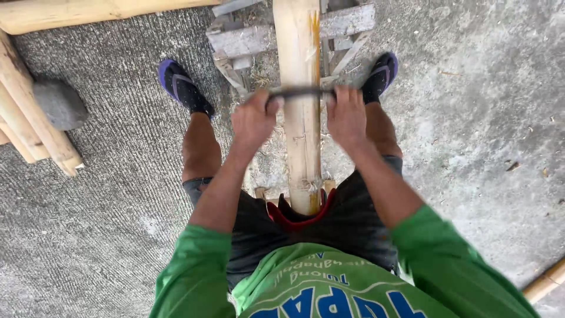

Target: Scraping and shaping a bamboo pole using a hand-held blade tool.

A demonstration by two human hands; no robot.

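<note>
1. The left hand (pixel 253 121) and right hand (pixel 346 116) are each clenched on one end of a dark blade (pixel 301 92) lying across a bamboo pole (pixel 300 106), which runs away from the waist.
2. The blade could slip toward the belly or thighs if it jumps a knot.
3. A wooden frame (pixel 247 41) probably props the pole; stacked poles (pixel 26 112) and a stone (pixel 59 105) lie left on the floor.
</note>
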